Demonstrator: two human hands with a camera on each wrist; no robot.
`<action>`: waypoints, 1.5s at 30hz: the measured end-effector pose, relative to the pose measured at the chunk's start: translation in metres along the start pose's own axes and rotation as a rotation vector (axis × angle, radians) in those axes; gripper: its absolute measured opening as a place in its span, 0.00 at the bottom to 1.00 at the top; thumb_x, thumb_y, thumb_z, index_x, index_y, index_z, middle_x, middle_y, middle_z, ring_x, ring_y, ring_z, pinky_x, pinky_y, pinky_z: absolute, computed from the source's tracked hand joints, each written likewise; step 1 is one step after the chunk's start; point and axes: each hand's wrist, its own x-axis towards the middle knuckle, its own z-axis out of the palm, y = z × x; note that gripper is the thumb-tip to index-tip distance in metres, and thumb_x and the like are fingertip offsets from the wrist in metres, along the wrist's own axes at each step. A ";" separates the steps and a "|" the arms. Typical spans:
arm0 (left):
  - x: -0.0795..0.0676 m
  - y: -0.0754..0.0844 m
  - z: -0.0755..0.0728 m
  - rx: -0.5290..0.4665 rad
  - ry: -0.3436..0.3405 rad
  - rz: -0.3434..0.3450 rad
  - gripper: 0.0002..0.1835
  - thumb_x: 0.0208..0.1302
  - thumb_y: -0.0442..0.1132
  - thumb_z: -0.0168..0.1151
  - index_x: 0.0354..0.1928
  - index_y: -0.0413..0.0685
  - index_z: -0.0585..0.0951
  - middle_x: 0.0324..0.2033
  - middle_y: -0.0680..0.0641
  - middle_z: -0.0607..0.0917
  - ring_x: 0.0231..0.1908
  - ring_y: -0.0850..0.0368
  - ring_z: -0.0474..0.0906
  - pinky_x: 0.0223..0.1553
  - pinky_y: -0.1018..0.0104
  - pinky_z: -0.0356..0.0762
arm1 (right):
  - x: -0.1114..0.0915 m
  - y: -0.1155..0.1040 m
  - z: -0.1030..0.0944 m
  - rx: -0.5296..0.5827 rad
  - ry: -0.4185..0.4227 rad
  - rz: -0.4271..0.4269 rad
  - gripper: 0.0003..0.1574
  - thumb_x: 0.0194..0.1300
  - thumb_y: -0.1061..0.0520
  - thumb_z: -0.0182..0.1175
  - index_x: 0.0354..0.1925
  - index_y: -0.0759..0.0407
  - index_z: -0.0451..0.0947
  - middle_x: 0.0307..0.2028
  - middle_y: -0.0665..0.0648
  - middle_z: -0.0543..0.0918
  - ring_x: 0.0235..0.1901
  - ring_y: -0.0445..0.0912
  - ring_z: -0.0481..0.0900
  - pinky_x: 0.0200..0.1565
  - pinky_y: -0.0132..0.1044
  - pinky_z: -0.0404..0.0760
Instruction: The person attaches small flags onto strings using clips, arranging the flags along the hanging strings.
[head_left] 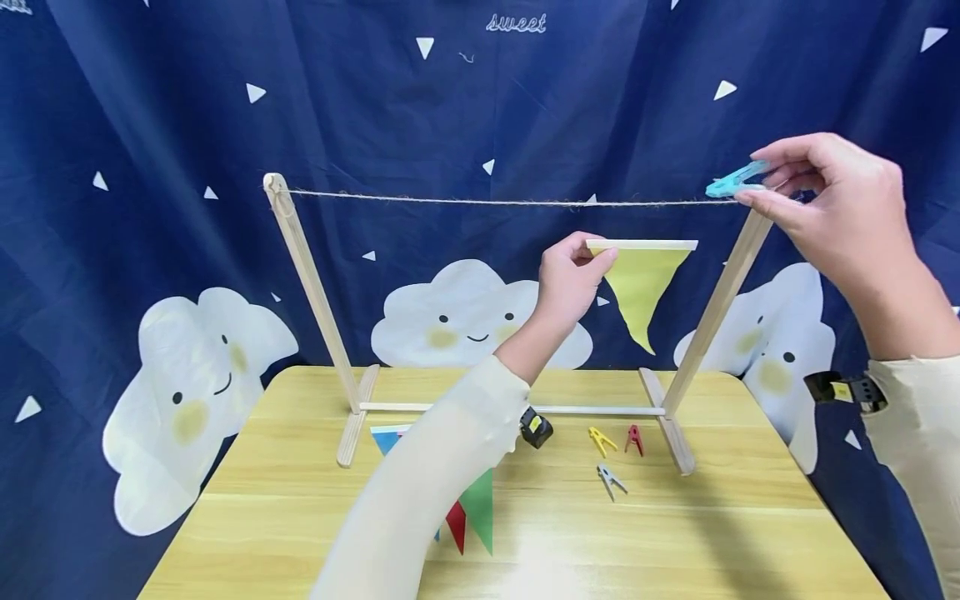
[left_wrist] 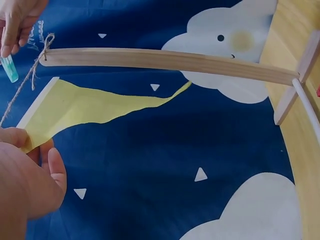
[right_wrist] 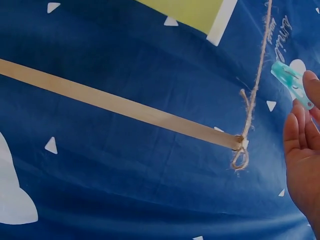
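Note:
A yellow triangular pennant with a white top strip hangs from my left hand, which pinches its upper left corner between thumb and fingers. The pennant is below the twine, apart from it in the left wrist view. At the right end of the twine, my right hand pinches a light blue clothespin by its rear end. In the right wrist view the clothespin is beside the twine, not clipped on it.
A wooden frame with a left post and right post stands on the table. Yellow, red and grey clothespins lie before it. Blue, red and green pennants are partly hidden by my left sleeve.

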 end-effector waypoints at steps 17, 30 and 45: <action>0.006 0.008 0.024 0.025 0.033 0.009 0.05 0.66 0.36 0.71 0.40 0.42 0.87 0.29 0.48 0.86 0.28 0.69 0.75 0.30 0.80 0.75 | 0.022 -0.001 -0.009 -0.113 -0.127 -0.045 0.21 0.68 0.60 0.68 0.58 0.62 0.84 0.44 0.67 0.84 0.35 0.18 0.60 0.42 0.08 0.58; 0.009 0.014 0.044 0.048 0.053 -0.007 0.05 0.66 0.38 0.71 0.40 0.44 0.87 0.28 0.51 0.86 0.27 0.69 0.76 0.30 0.81 0.75 | 0.023 0.001 -0.009 -0.150 -0.100 -0.058 0.18 0.67 0.61 0.69 0.55 0.61 0.87 0.45 0.67 0.86 0.34 0.17 0.59 0.42 0.08 0.57; 0.014 0.022 0.054 0.058 0.061 -0.052 0.05 0.67 0.39 0.70 0.39 0.44 0.87 0.28 0.52 0.85 0.27 0.68 0.76 0.29 0.79 0.75 | 0.025 0.007 -0.008 -0.147 -0.104 -0.048 0.15 0.68 0.59 0.68 0.53 0.59 0.88 0.50 0.67 0.87 0.37 0.15 0.59 0.40 0.08 0.57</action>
